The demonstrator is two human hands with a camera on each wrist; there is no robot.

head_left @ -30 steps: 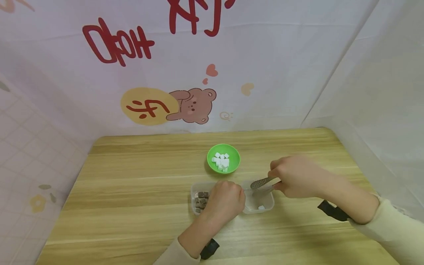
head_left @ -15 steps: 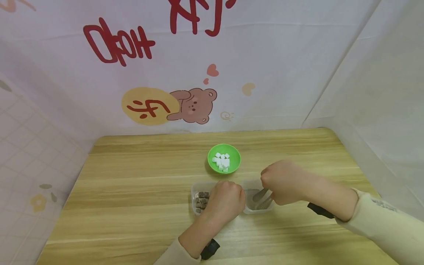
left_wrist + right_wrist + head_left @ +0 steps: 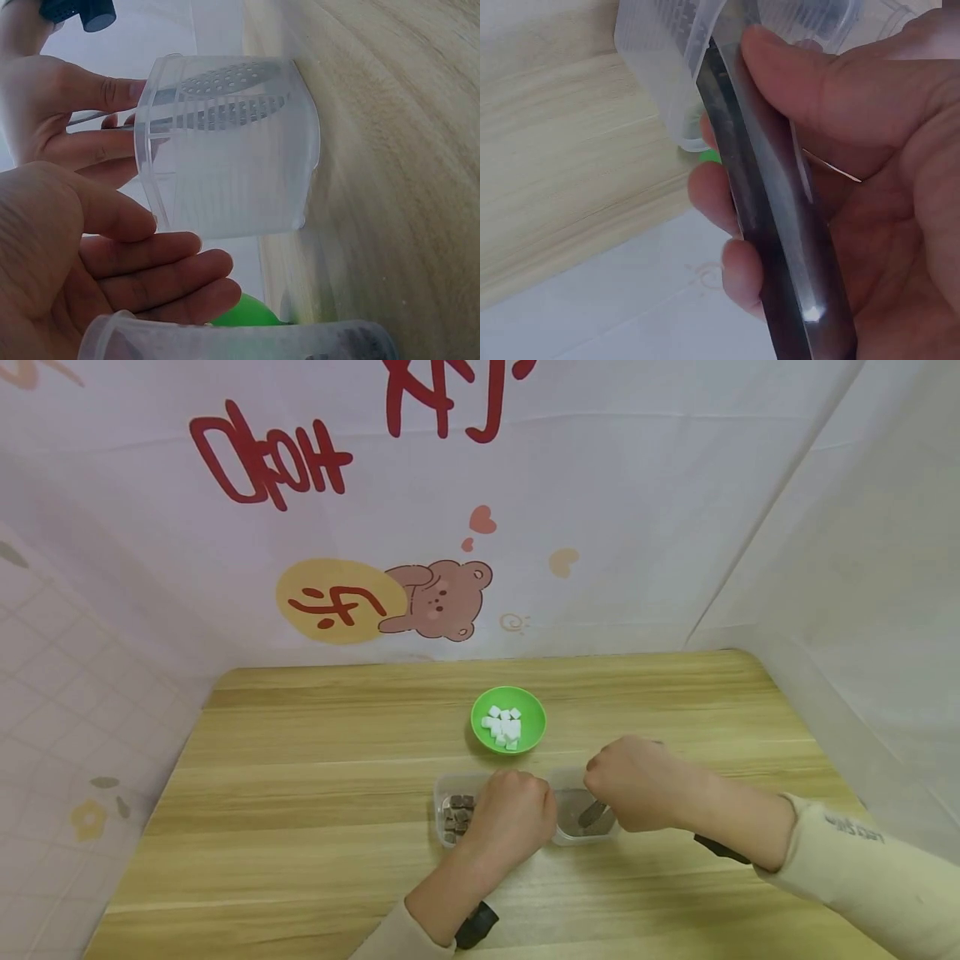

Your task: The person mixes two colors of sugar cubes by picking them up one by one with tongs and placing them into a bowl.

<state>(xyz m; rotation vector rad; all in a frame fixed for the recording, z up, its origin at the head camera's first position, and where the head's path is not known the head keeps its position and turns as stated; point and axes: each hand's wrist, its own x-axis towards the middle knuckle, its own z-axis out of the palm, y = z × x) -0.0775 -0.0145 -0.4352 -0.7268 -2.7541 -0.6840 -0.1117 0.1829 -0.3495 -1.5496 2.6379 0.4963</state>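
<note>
Head view has the right hand [image 3: 636, 783] clamped round a pair of tongs [image 3: 780, 195], thumb on one side and fingers on the other. Just below and left of that grip, the perforated tips stand inside a clear box [image 3: 585, 839]. Further left, the left hand [image 3: 512, 814] is between this box and a second box [image 3: 439, 810] holding brown pieces [image 3: 461, 817]; whether it pinches a rim I cannot tell. Beyond both grips, a green bowl [image 3: 535, 718] holds white cubes [image 3: 510, 727].
</note>
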